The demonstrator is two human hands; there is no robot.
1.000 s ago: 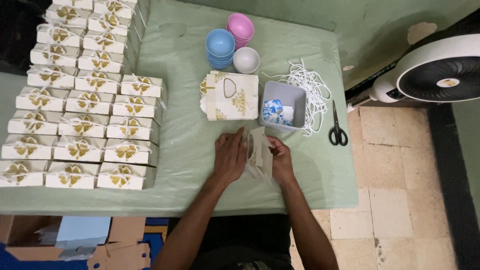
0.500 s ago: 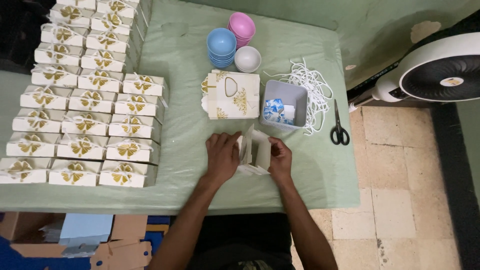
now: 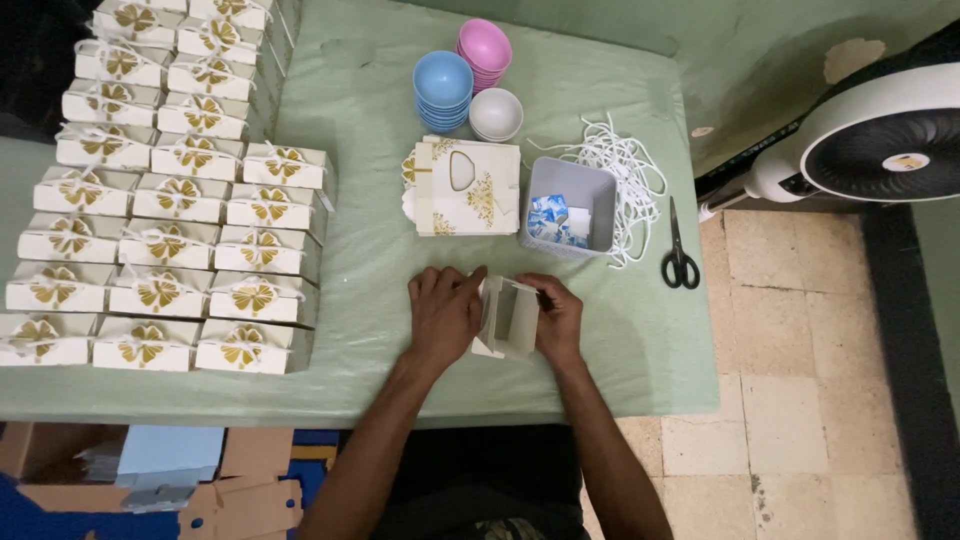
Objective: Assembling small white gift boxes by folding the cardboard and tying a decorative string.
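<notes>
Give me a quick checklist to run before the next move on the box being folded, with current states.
1. Both hands on box: left hand and right hand grip the half-folded box: ok.
2. Box squared up: cannot tell.
3. Flat box blanks close ahead: ok.
4. Grey bin holds blue packets: ok.
5. White cords and scissors lie to the right: ok.

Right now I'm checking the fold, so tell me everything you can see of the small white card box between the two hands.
The small white card box looks like thin, plain card, half formed, with its open side facing up. It sits on the pale green tablecloth near the front edge. The left hand presses one side and the right hand the other.
</notes>
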